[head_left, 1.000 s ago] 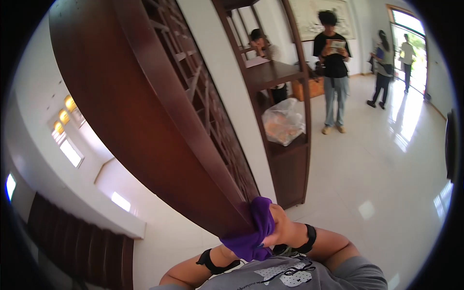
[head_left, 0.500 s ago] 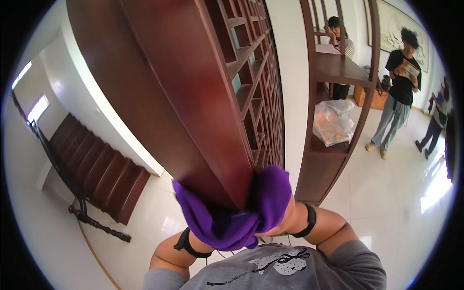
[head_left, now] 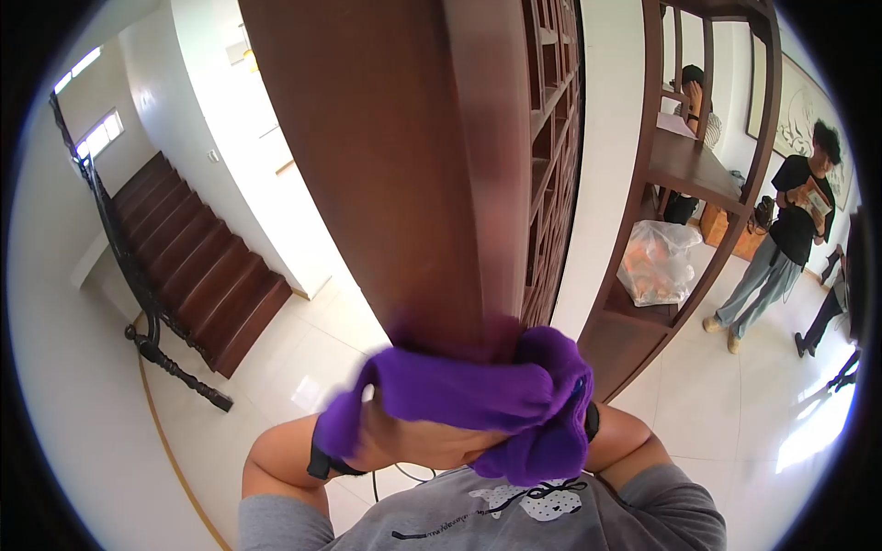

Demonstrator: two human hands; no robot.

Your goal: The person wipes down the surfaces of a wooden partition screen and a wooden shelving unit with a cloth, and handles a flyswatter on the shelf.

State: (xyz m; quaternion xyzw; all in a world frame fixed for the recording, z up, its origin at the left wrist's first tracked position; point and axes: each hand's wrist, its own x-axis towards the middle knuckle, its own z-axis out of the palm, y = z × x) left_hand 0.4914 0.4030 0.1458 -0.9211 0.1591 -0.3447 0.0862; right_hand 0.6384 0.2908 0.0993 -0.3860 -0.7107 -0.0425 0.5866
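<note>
head view: i see the purple cloth [head_left: 469, 390] at the near edge of the dark wooden partition [head_left: 386, 184]. the left hand [head_left: 423, 444] is under the cloth, and the right hand is hidden by it; i cannot tell if the 2 hands are clamped on it.

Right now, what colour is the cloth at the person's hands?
The cloth is purple; it shows best in the head view.
</note>
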